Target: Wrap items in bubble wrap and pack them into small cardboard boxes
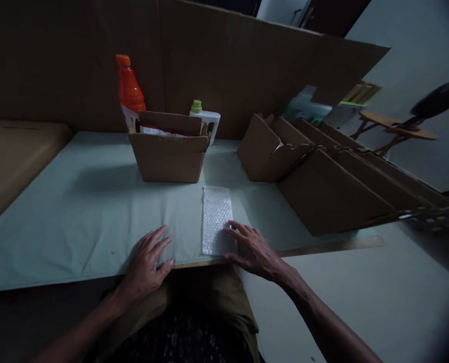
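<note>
A flat bubble wrap pouch [216, 217] lies on the pale green cloth [107, 212] near the table's front edge. On its right side rest the fingers of my right hand [252, 249], spread and touching the pouch without gripping it. My left hand [147, 259] lies on the cloth at the front edge, left of the pouch and apart from it. Its fingers are slightly apart and hold nothing.
Behind the pouch stands a small cardboard box [171, 159] with packets inside. An orange bottle [129, 88] and a white green-capped bottle [211, 121] stand behind it. Several more cardboard boxes [333, 196] line the right side. A tall cardboard panel [216, 65] closes off the back.
</note>
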`<act>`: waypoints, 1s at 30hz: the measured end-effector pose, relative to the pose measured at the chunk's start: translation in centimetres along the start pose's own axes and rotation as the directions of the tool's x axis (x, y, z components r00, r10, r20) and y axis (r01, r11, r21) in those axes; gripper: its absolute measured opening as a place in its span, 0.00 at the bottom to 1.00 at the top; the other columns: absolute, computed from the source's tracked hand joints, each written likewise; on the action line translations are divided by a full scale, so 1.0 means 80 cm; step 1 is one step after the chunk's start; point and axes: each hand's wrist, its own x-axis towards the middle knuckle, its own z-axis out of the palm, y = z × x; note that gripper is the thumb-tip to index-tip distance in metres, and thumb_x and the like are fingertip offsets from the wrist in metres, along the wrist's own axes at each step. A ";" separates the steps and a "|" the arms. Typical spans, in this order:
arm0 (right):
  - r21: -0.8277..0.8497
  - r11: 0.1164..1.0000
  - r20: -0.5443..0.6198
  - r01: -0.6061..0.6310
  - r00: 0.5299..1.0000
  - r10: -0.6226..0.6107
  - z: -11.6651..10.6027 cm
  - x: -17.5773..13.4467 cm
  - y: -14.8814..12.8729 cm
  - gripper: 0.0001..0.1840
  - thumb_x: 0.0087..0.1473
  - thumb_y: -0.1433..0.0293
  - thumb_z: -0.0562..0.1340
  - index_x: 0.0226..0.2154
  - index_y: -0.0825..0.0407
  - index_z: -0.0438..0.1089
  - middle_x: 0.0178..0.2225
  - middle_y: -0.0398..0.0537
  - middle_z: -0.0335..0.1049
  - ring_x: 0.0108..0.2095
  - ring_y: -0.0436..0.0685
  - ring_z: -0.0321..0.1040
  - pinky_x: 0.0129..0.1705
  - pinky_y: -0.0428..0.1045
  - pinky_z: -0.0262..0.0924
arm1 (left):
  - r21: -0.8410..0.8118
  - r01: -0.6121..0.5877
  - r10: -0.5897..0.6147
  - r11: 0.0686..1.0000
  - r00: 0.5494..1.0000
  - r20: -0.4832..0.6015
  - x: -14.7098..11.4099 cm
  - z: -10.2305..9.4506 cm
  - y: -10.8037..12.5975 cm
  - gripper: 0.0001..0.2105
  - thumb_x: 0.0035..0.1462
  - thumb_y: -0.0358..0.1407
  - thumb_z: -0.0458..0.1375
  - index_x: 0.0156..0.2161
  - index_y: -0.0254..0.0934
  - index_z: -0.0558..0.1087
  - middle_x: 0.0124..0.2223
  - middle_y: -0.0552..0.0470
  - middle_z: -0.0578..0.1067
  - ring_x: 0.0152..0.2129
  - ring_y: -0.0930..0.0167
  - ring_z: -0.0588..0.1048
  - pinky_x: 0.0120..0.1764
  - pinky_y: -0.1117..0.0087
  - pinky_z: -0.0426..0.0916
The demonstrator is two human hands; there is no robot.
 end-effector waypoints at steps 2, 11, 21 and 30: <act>-0.016 0.999 0.009 0.049 0.999 -0.049 0.006 -0.005 -0.012 0.36 0.53 0.56 0.70 0.61 0.51 0.67 0.66 0.63 0.59 0.62 0.72 0.60 0.58 0.66 0.60 | -0.087 0.056 -0.056 0.995 0.998 -0.001 -0.011 -0.006 0.011 0.17 0.62 0.39 0.55 0.54 0.39 0.74 0.62 0.41 0.71 0.57 0.58 0.73 0.56 0.53 0.72; 0.073 0.966 -0.125 0.249 0.963 -0.238 0.051 -0.006 -0.054 0.21 0.57 0.78 0.61 0.51 0.47 0.76 0.60 0.54 0.69 0.60 0.64 0.64 0.56 0.61 0.62 | -0.131 0.088 -0.074 0.988 0.991 0.108 -0.027 -0.014 0.048 0.36 0.54 0.33 0.62 0.67 0.43 0.59 0.72 0.42 0.55 0.67 0.57 0.60 0.63 0.51 0.65; 0.417 0.891 -0.231 0.178 0.969 -0.086 0.071 0.028 -0.088 0.09 0.64 0.65 0.61 0.42 0.50 0.76 0.37 0.49 0.78 0.39 0.58 0.74 0.43 0.53 0.67 | -0.109 0.038 -0.046 0.993 0.996 -0.071 -0.020 -0.035 0.064 0.06 0.64 0.34 0.56 0.38 0.39 0.75 0.39 0.48 0.79 0.42 0.65 0.77 0.48 0.60 0.72; 0.423 0.900 -0.404 0.103 0.911 0.086 0.077 0.025 -0.080 0.23 0.60 0.68 0.61 0.58 0.49 0.65 0.42 0.51 0.74 0.32 0.54 0.71 0.38 0.52 0.68 | -0.046 0.292 -0.295 0.955 0.952 -0.080 0.003 -0.012 0.041 0.24 0.57 0.32 0.60 0.59 0.36 0.68 0.30 0.55 0.75 0.33 0.66 0.76 0.45 0.62 0.70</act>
